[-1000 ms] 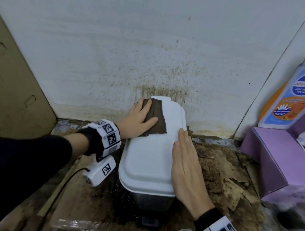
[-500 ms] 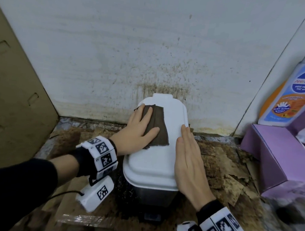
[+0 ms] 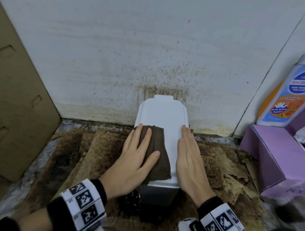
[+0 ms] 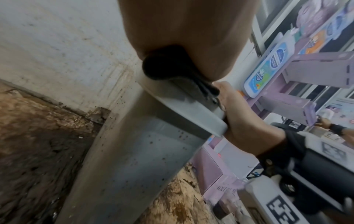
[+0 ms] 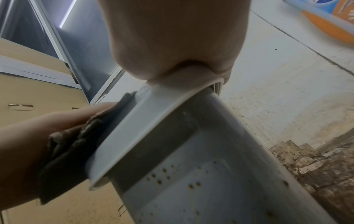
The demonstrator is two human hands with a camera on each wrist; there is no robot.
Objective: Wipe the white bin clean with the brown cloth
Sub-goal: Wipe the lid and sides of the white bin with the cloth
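Note:
A small white bin (image 3: 161, 114) with a shut lid stands against the stained wall; its speckled side wall (image 4: 134, 159) (image 5: 201, 181) shows in both wrist views. The brown cloth (image 3: 159, 155) (image 5: 65, 153) (image 4: 164, 66) lies flat on the near left part of the lid. My left hand (image 3: 136, 155) presses it down with straight, spread fingers. My right hand (image 3: 188, 156) (image 4: 241, 121) lies flat with straight fingers along the lid's right edge, its palm over the rim (image 5: 172, 45).
Soiled torn cardboard (image 3: 92, 147) covers the floor around the bin. A brown cardboard panel (image 3: 15, 98) leans at the left. A purple box (image 3: 277, 158) and a large wash-bottle display (image 3: 290, 95) stand at the right. The white wall (image 3: 134, 51) is spattered behind the bin.
My left hand has drawn the cloth along the lid from the far end toward the near end. The right hand stays on the lid's right edge.

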